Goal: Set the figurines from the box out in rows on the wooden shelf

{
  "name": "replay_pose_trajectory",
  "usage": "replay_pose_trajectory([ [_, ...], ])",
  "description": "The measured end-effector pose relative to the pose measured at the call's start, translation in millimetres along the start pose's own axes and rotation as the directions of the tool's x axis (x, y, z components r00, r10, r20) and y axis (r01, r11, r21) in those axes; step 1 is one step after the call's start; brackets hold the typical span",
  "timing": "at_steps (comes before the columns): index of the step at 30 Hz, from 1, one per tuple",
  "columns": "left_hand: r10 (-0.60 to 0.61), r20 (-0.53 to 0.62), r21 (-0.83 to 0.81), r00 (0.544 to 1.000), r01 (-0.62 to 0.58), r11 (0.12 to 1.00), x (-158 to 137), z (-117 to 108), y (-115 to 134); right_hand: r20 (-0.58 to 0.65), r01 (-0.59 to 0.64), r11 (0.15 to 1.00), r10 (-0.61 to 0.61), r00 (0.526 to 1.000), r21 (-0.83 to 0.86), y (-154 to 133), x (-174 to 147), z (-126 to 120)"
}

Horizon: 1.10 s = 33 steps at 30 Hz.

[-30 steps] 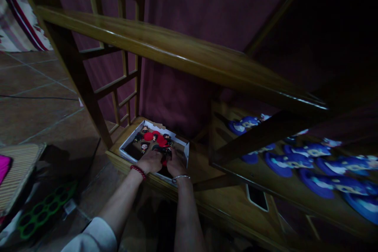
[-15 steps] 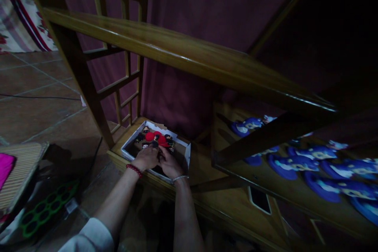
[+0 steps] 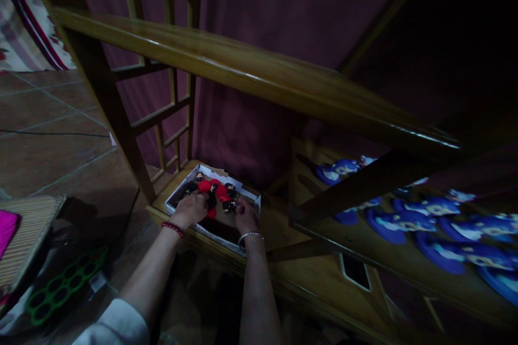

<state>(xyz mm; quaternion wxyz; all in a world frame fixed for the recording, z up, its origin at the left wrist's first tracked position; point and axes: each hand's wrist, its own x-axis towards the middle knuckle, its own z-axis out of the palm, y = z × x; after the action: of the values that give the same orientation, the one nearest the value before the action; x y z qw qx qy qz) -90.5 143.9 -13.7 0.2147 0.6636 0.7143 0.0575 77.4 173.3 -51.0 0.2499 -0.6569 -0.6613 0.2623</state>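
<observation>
A shallow white cardboard box [image 3: 253, 199] holds several small black figurines [image 3: 230, 191] and red-based pieces [image 3: 219, 190]. Over the left part of the box is my left hand [image 3: 192, 209], its fingers bent down among dark and red pieces; what lies under the fingertips is hidden. My right hand [image 3: 245, 216] reaches in from the box's right side. Its fingers are curled and closed at a small black figurine [image 3: 229, 206]. The dim light blurs the figurines' details. A red bead bracelet [image 3: 173, 228] is on my left wrist, a silver bangle [image 3: 250, 237] on my right.
The box rests on a wooden shelf [image 3: 279, 221]. A wooden rail [image 3: 243, 70] crosses above my hands. To the right, several blue figurines [image 3: 404, 223] stand on a raised board, with a phone [image 3: 356, 272] below. A green tray with round holes [image 3: 60, 294] lies at lower left.
My hands were together at the middle of the box. Now they are apart: the left has moved left, the right has moved right. More figurines show between them.
</observation>
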Motion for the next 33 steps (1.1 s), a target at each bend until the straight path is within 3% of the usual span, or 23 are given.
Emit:
replay_pose_trajectory([
  [3, -0.003, -0.013, 0.008, 1.0, 0.003, 1.0, 0, 1, 1, 0.053, -0.05, 0.994, 0.055, 0.997, -0.1, -1, 1, -2],
  [8, 0.059, -0.04, -0.003, 0.997, -0.059, 0.998, 0, 2, 8, 0.196, 0.014, 0.999, -0.003, 0.981, -0.052, 2, 1, 8],
  [15, 0.092, 0.017, 0.014, 0.996, -0.092, 0.996, -5, 2, 17, 0.22, -0.03, 0.998, 0.04, 0.975, -0.048, 6, 4, 13],
  [28, 0.149, 0.03, 0.054, 0.988, -0.15, 0.987, -1, 16, 16, 0.214, 0.043, 0.998, -0.032, 0.976, -0.047, 3, 4, 17],
  [33, 0.171, 0.045, 0.067, 0.984, -0.173, 0.983, 0, 16, 20, 0.211, -0.017, 0.997, 0.032, 0.977, -0.072, 0, 2, 9],
])
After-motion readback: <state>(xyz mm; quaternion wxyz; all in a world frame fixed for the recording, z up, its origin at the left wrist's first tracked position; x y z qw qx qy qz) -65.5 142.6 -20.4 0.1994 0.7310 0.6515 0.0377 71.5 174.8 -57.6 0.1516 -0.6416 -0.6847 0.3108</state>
